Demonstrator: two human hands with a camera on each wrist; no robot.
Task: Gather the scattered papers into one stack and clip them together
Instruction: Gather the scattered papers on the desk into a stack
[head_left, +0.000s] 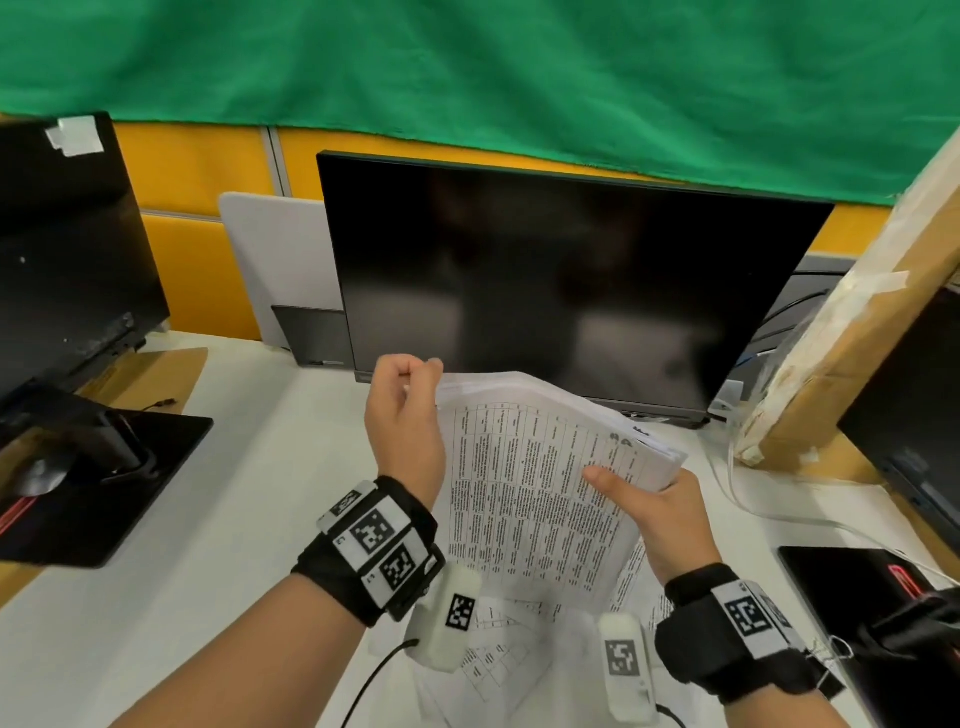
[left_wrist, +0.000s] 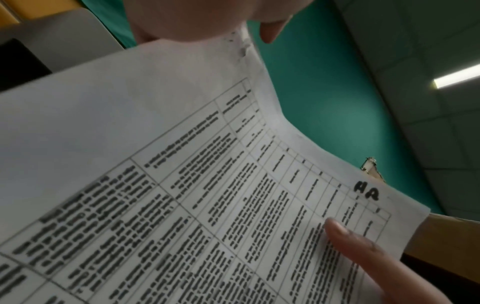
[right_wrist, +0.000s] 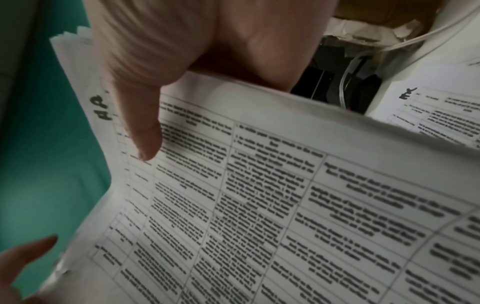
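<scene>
White desk (head_left: 249, 467) beneath; printed white paper stack (head_left: 530, 483) is pinched by left hand (head_left: 402, 415) at its far corner; clamped under right hand (head_left: 654, 509) thumb.

right hand (right_wrist: 182, 61) grips paper stack (right_wrist: 259, 205) | thumb on top sheet | "AP" handwritten

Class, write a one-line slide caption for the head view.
Both hands, left hand and right hand, hold a white printed paper stack above a white desk.
</scene>
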